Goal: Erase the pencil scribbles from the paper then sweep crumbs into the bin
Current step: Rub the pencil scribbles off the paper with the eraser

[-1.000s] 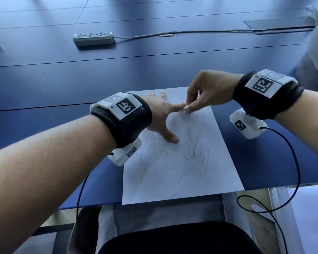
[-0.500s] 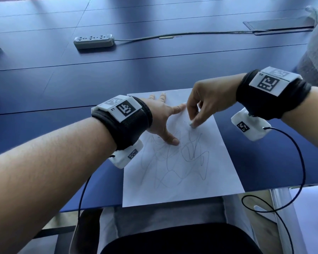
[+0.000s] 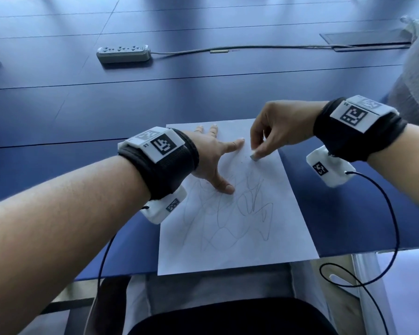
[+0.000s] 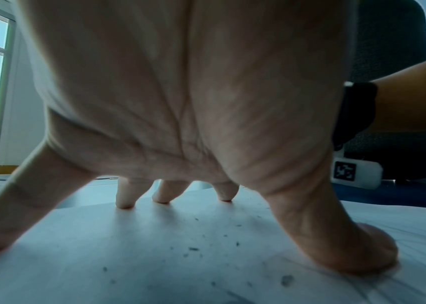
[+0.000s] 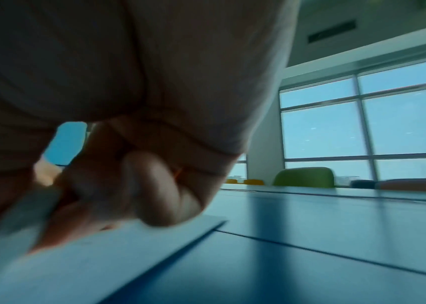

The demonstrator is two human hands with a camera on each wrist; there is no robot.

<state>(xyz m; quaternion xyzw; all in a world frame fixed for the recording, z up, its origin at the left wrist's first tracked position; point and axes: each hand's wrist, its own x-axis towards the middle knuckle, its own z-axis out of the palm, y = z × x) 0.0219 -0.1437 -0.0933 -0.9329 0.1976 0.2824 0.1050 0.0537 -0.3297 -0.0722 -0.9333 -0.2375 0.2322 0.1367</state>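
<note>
A white sheet of paper [image 3: 240, 245] lies at the near edge of the blue table, its lower half covered with grey pencil scribbles [image 3: 230, 218]. My left hand [image 3: 215, 163] presses on the sheet's upper left with fingers spread and straight. In the left wrist view its fingertips [image 4: 124, 202] stand on the paper [image 4: 154, 267] among dark eraser crumbs [image 4: 193, 248]. My right hand [image 3: 269, 139] pinches a small pale eraser [image 3: 253, 156] and holds its tip on the paper's upper right part. The right wrist view shows blurred curled fingers [image 5: 154, 185] over the paper's edge. No bin is in view.
A grey power strip [image 3: 123, 53] with its cable [image 3: 252, 47] lies further back on the table [image 3: 58, 112]. A flush cable hatch [image 3: 365, 39] sits at the far right. A grey-clad person [image 3: 416, 88] is at the right edge. My chair [image 3: 228, 320] is below the table edge.
My right hand with the eraser slid down the paper toward me, then back up and to the right. The left hand stayed pressing on the sheet.
</note>
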